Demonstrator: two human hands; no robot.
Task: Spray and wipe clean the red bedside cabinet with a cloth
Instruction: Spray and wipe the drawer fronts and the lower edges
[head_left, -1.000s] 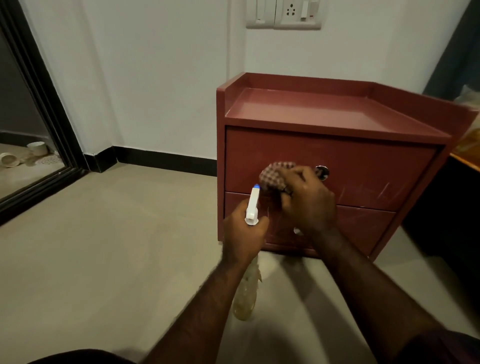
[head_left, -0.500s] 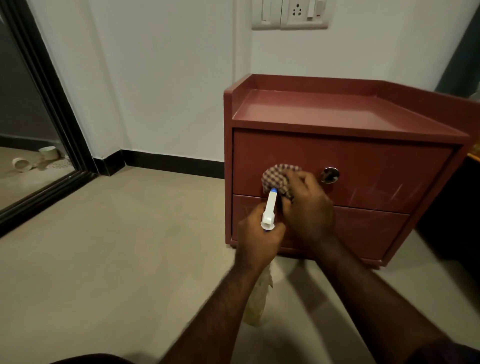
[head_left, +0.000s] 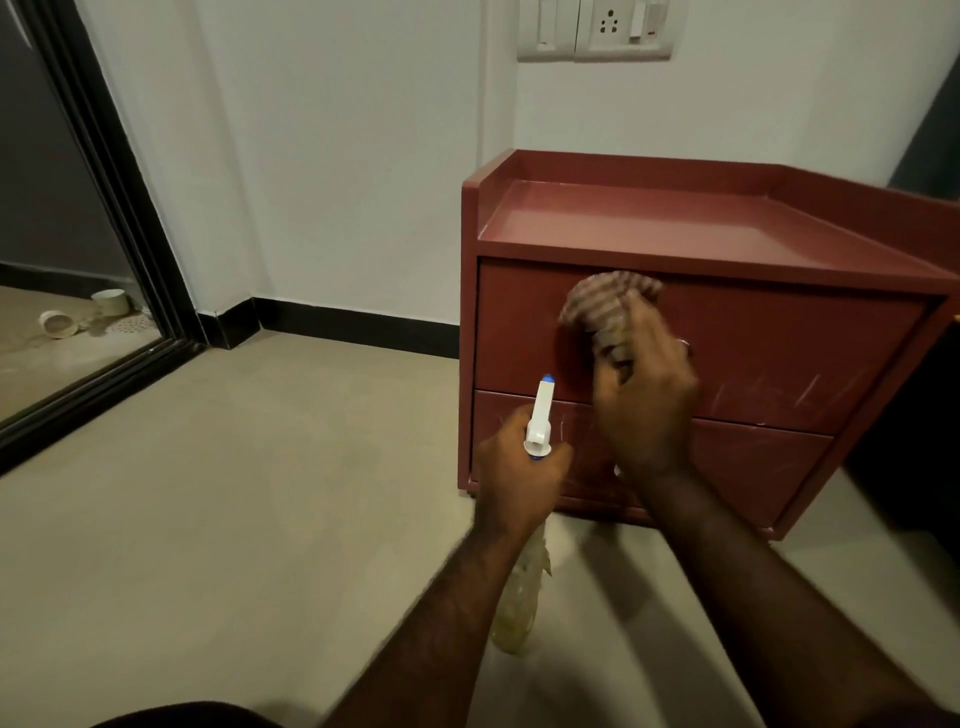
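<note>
The red bedside cabinet (head_left: 727, 228) stands on the floor against the white wall, with two drawer fronts facing me. My right hand (head_left: 644, 400) grips a checked cloth (head_left: 608, 306) and presses it against the upper drawer front, near its top edge; the cloth is blurred. The drawer's metal knob is mostly hidden behind this hand. My left hand (head_left: 514, 467) holds a spray bottle (head_left: 540, 415) by its neck, its white nozzle with a blue tip pointing up. The bottle's pale body hangs below my wrist, in front of the lower drawer's left end.
A black-framed doorway (head_left: 119, 208) opens at the left, with small white cups (head_left: 57, 322) on the floor beyond it. A switch and socket plate (head_left: 597, 31) sits on the wall above the cabinet. Dark furniture stands right of the cabinet. Beige floor lies open at left.
My right hand has carried the cloth up the upper drawer front, from its middle to near its top edge, and now covers the knob. The left hand with the bottle has stayed about level.
</note>
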